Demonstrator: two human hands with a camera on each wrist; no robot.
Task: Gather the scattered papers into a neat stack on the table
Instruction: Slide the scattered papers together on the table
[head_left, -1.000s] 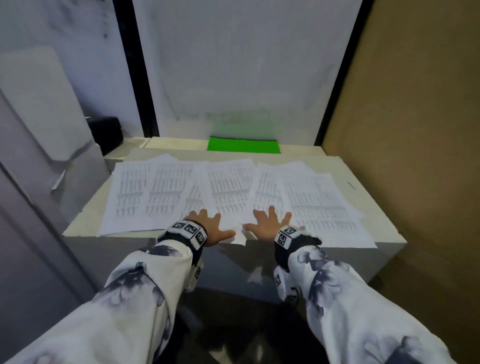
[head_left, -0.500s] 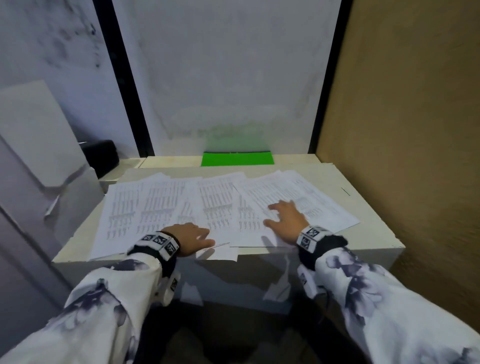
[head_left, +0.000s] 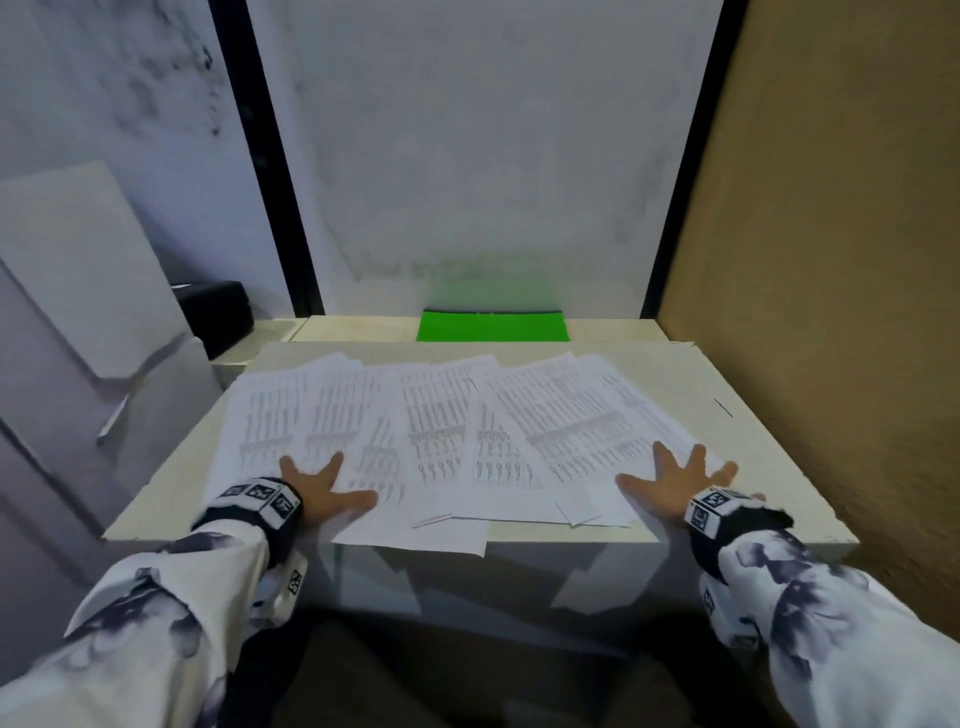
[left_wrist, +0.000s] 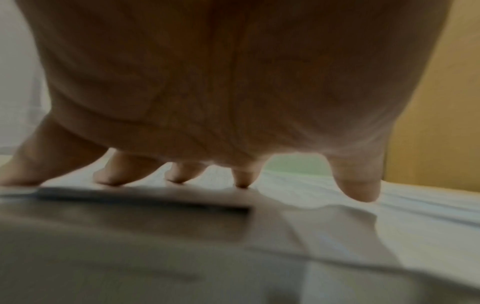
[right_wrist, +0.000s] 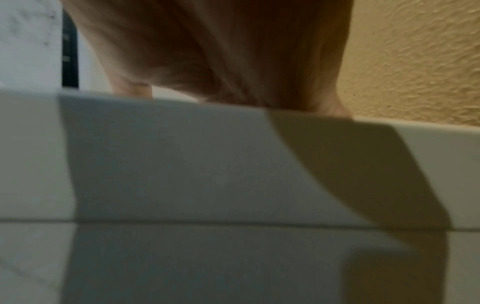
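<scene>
Both hands flat, papers (head_left: 467, 431) overhanging table (head_left: 769, 415) edge

Head view: looking forward and down from above both hands, taking in the table (head_left: 753, 415) and papers (head_left: 467, 426) ahead of them. Left wrist view: peering from close under the left hand (left_wrist: 233, 92) along its fingers (left_wrist: 114, 172) over the same papers (left_wrist: 389, 216). Right wrist view: sitting below the right hand (right_wrist: 233, 51), facing what is probably the table's front edge (right_wrist: 182, 160).
</scene>
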